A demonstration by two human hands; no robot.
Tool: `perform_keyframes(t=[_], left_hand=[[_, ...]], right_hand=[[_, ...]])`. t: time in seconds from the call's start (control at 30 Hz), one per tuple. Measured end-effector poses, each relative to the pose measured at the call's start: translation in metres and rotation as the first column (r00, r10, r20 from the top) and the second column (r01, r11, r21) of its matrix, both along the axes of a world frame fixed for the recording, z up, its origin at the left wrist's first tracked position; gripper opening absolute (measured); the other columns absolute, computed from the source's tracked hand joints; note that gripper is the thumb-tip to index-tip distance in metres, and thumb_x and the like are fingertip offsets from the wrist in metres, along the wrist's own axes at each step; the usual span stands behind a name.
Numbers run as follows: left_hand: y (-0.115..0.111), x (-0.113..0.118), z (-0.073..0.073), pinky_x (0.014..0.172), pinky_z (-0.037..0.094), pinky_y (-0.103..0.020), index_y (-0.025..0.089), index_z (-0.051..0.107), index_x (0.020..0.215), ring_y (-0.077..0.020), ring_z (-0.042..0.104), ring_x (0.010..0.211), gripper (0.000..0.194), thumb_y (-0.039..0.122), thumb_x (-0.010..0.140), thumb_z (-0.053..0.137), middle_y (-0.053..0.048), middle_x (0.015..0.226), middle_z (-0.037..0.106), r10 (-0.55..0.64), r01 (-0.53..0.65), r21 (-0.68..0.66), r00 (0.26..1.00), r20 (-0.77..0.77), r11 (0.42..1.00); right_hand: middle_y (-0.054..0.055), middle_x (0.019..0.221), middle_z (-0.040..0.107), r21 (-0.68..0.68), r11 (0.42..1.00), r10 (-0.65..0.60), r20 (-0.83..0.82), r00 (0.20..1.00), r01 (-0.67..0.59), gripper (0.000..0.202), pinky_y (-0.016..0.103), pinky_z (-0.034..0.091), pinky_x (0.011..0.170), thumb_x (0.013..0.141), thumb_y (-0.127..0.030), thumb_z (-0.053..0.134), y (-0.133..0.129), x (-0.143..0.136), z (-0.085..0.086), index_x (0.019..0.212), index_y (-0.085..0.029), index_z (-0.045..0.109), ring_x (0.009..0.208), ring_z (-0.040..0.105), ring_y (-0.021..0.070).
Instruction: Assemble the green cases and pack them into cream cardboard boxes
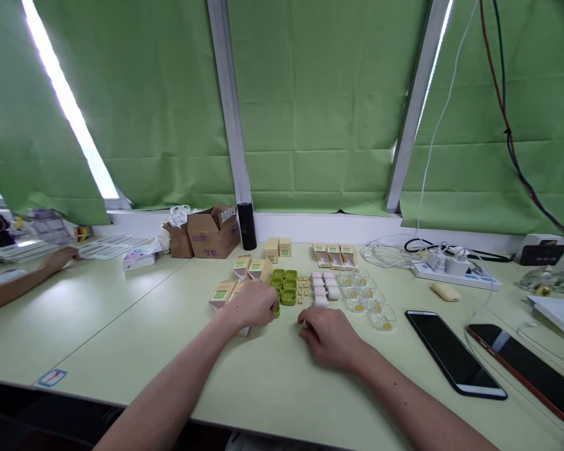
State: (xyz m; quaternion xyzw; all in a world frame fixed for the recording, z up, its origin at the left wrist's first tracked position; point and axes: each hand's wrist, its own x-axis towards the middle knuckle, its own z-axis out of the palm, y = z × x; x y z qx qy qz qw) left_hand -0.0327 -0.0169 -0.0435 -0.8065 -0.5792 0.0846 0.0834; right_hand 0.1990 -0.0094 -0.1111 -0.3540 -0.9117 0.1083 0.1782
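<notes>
On the tabletop (160, 351), green dishes (289, 297) stand grouped. The left hand (257, 304) curls at their nearest end — whether it pinches one cannot be told. The right hand (331, 338), bent loosely with thumb and index finger apart, lies at the dishes' near right. Boxes (260, 269) flank the dishes' left — small yellow squares (300, 292) and white blocks (333, 293) their right.

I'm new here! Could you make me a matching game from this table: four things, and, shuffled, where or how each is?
Things
1. Olive-green square containers
2. Tall black cylinder
3. Clear plastic shells with yellow spots
4. Long white power strip

Places and states
A. Beside the larger open brown cardboard box
B. Has white adapters on it
C. Just right of the white rounded blocks
D. Next to the left hand

Pairs: 1-D, 2-A, 3-C, 4-B
</notes>
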Motion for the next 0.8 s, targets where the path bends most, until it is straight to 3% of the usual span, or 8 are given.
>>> perform_keyframes(t=[0.2, 0.47, 0.67, 0.8], left_hand=[[-0.003, 0.002, 0.0, 0.059, 0.033, -0.033, 0.02, 0.065, 0.061, -0.024, 0.064, 0.063, 0.013, 0.014, 0.073, 0.063, -0.007, 0.067, 0.072, -0.016, 0.016, 0.001, 1.0, 0.015, 1.0], [-0.005, 0.014, -0.006, 0.064, 0.038, -0.032, 0.022, 0.071, 0.079, -0.0247, 0.067, 0.067, 0.01, 0.018, 0.084, 0.063, -0.006, 0.075, 0.075, -0.094, 0.089, 0.05, 0.991, 0.093, 0.995], [-0.009, 0.032, -0.018, 0.062, 0.04, -0.034, 0.02, 0.069, 0.086, -0.026, 0.068, 0.066, 0.019, 0.027, 0.098, 0.056, -0.009, 0.077, 0.075, -0.19, 0.183, 0.084, 0.977, 0.093, 0.98], [-0.009, 0.039, -0.024, 0.064, 0.044, -0.035, 0.018, 0.07, 0.098, -0.0275, 0.069, 0.069, 0.018, 0.027, 0.101, 0.054, -0.011, 0.081, 0.076, -0.227, 0.215, 0.127, 0.97, 0.089, 0.968]], right_hand=[[0.003, 0.113, 0.08, -0.002, 1.0, -0.002, 0.002, 1.0, 0.002, 0.022, 0.032, 0.041, 0.076, 0.094, -0.019, 0.061, 0.0, 0.0, 0.0, 0.113, -0.024, 0.071, 0.101, 0.073, 0.0236], [0.006, 0.116, 0.075, 0.031, 0.997, -0.072, -0.097, 0.993, 0.076, 0.026, 0.032, 0.047, 0.076, 0.093, -0.015, 0.062, 0.003, 0.0, -0.002, 0.117, -0.023, 0.064, 0.096, 0.072, 0.0223], [0.012, 0.133, 0.069, 0.046, 0.988, -0.138, -0.197, 0.971, 0.15, 0.039, 0.037, 0.055, 0.085, 0.092, -0.019, 0.066, 0.006, 0.0, -0.003, 0.13, -0.023, 0.058, 0.117, 0.067, 0.0281], [0.014, 0.133, 0.07, 0.104, 0.976, -0.163, -0.233, 0.959, 0.191, 0.042, 0.043, 0.056, 0.092, 0.092, -0.023, 0.069, 0.006, 0.001, -0.001, 0.133, -0.022, 0.058, 0.126, 0.062, 0.0326]])
